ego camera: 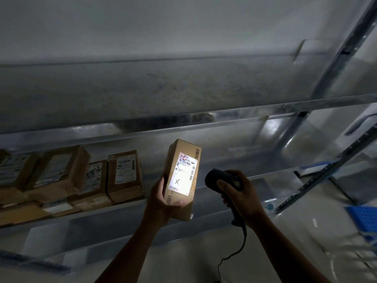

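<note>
Dim stockroom; a metal shelf (204,127) is running across, with other parcels (87,176) sitting along its left end. Left hand (163,201) is gripping a cardboard box (180,178) upright in mid-air before the shelf, fingers curled round its lower end. Right hand (238,193) is clasping a corded barcode scanner (220,178), lighting the label (182,174). Scan appears under way; next move likely calls for shelving the box.

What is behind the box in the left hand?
A metal shelf, with parcels further left. The box hides the shelf part directly behind it.
</note>
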Demonstrator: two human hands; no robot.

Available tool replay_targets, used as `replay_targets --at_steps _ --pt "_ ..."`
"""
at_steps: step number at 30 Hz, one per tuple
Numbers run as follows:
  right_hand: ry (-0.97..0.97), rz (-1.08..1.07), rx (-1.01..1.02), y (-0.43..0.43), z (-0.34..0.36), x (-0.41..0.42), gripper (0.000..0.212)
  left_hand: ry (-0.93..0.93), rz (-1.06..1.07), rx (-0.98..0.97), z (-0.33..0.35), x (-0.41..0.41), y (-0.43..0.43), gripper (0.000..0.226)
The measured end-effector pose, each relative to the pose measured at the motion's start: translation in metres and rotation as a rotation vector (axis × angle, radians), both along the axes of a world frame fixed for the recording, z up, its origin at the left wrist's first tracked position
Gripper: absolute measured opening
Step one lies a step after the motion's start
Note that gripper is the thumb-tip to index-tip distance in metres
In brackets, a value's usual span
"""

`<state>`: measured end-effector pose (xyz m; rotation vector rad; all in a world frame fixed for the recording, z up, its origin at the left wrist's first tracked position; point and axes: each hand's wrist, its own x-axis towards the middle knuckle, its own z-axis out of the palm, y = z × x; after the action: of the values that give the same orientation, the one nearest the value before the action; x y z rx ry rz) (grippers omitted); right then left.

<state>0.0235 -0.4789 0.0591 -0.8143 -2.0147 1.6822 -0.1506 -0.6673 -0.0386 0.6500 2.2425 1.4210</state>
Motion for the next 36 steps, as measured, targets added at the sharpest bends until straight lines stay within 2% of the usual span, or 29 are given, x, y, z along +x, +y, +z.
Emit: replay_targets --at_steps 4,11,13,17,20,22,25,28,32,36 --pt "-0.012 -0.018 -0.004 -0.003 0.0 0.005 0.03 -0.012 -0.001 -0.035 -0.023 -0.006 -0.003 0.118" --pt "-0.012 -0.036 -0.001 -0.012 0.003 0.018 0.024 -0.005 -0.064 -0.076 -0.009 0.005 -0.003 0.124" --pt "-0.012 -0.069 0.0 -0.013 0.001 0.023 0.025 -0.037 -0.088 -0.039 -0.002 0.009 0.0 0.118" --pt "-0.027 -0.134 0.003 -0.017 -0.009 0.038 0.033 -0.104 -0.138 0.094 0.012 0.025 0.008 0.088" --pt "-0.055 -0.218 -0.001 -0.021 -0.025 0.057 0.051 -0.161 -0.149 0.142 0.01 0.04 0.014 0.111" --pt "-0.047 -0.286 -0.019 -0.023 -0.034 0.069 0.055 -0.214 -0.18 0.159 0.007 0.048 0.019 0.116" --pt "-0.065 -0.388 -0.052 -0.025 -0.043 0.087 0.044 -0.25 -0.253 0.152 0.009 0.063 0.033 0.114" --pt "-0.067 -0.467 -0.08 -0.027 -0.048 0.111 0.043 -0.317 -0.325 0.163 0.01 0.083 0.05 0.101" --pt "-0.028 -0.568 -0.098 -0.023 -0.046 0.143 0.04 -0.354 -0.41 0.136 0.021 0.115 0.075 0.11" --pt "0.004 -0.673 -0.086 -0.006 -0.044 0.18 0.034 -0.316 -0.512 0.097 0.035 0.145 0.114 0.107"
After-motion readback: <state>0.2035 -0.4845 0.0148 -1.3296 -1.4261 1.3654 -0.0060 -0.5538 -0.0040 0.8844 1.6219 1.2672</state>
